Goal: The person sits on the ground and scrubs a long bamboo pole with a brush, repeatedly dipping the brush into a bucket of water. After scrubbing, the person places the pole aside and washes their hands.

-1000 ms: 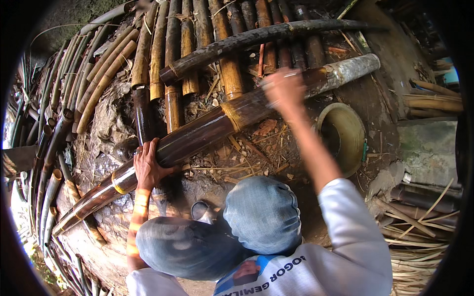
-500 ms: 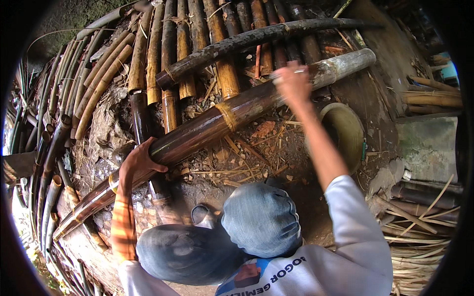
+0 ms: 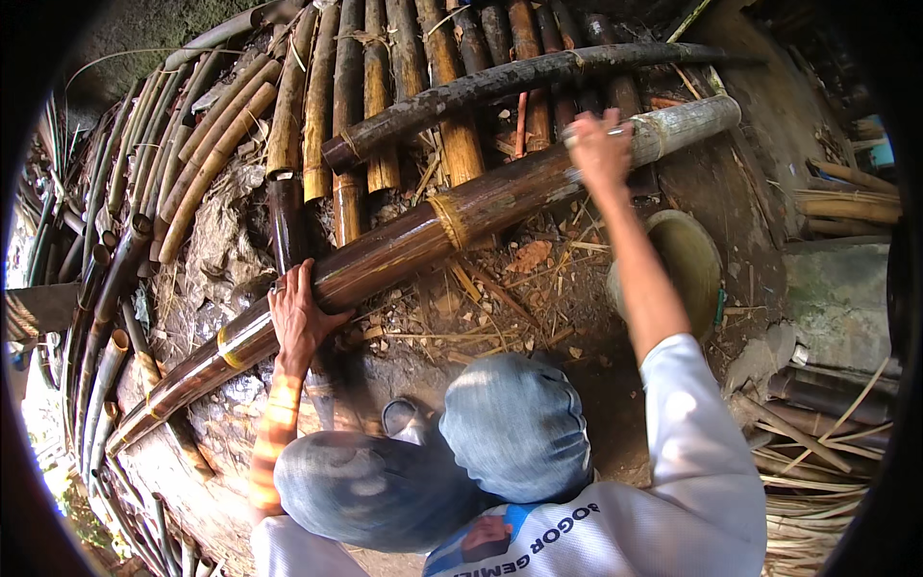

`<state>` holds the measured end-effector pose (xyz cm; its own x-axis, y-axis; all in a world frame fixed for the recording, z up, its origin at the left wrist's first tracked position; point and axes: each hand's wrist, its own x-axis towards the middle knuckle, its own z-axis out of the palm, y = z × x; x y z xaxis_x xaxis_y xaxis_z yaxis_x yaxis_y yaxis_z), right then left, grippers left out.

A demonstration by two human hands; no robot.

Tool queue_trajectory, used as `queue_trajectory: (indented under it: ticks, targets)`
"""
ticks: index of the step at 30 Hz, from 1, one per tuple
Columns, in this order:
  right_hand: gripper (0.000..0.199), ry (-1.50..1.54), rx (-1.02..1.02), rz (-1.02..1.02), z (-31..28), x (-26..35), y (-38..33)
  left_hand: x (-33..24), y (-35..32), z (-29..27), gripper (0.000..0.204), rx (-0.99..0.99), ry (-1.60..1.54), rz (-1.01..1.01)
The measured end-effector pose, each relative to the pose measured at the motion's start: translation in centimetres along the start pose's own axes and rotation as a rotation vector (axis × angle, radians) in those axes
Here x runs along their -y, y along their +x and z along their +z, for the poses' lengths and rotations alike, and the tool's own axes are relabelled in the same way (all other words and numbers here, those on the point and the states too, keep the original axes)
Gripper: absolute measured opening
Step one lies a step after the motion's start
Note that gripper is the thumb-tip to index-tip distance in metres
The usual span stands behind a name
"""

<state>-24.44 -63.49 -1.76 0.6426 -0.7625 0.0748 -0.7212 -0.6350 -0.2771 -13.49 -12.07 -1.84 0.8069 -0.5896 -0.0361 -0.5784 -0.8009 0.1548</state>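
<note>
A thick, wet, dark brown bamboo pole (image 3: 385,252) with yellowish node rings lies slantwise before me, its pale grey end (image 3: 687,127) at the upper right. My left hand (image 3: 300,317) is laid over its lower left part, fingers reaching across the far side and thumb apart along the near side. Farther up, my right hand (image 3: 601,154) presses on the pole with curled fingers, close to where brown turns grey. Motion blurs those fingers, and whatever is under them cannot be made out. Below my right forearm stands a round, dull yellowish tub (image 3: 713,264).
Several bamboo poles (image 3: 444,106) lie side by side beyond, with a thinner dark pole (image 3: 481,85) across them. Curved bamboo lengths (image 3: 216,168) fill the left. Split strips (image 3: 817,519) and a grey slab (image 3: 836,298) are at right. Shavings litter the ground by my knees (image 3: 514,423).
My right hand has shifted slightly up the pole toward its grey end. The left hand has moved a little up and turned, its fingers now pointing more away. The view has shifted slightly.
</note>
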Motion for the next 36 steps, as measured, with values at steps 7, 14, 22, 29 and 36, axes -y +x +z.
queue_trajectory:
  ticks: [7,14,22,29,36]
  targets:
    - [0.026,0.396,-0.096,-0.811,7.5,14.0,-13.5,-0.1,3.6,-2.4,0.099,0.147,-0.114,0.112]
    - [0.024,-0.235,-0.613,-0.482,-1.3,-7.4,4.1,-0.3,2.6,-1.6,0.105,0.091,-0.092,0.129]
    - [0.023,0.478,-0.205,-0.749,7.0,14.8,-14.8,1.4,4.3,-2.7,0.102,0.193,-0.093,0.134]
    - [0.043,-0.003,-0.406,-0.297,1.2,-8.5,5.4,2.7,6.1,-3.4,0.105,0.302,-0.170,0.065]
    - [0.052,0.482,-0.236,-0.564,8.2,13.2,-13.4,0.0,9.7,-4.7,0.109,0.602,-0.176,-0.046]
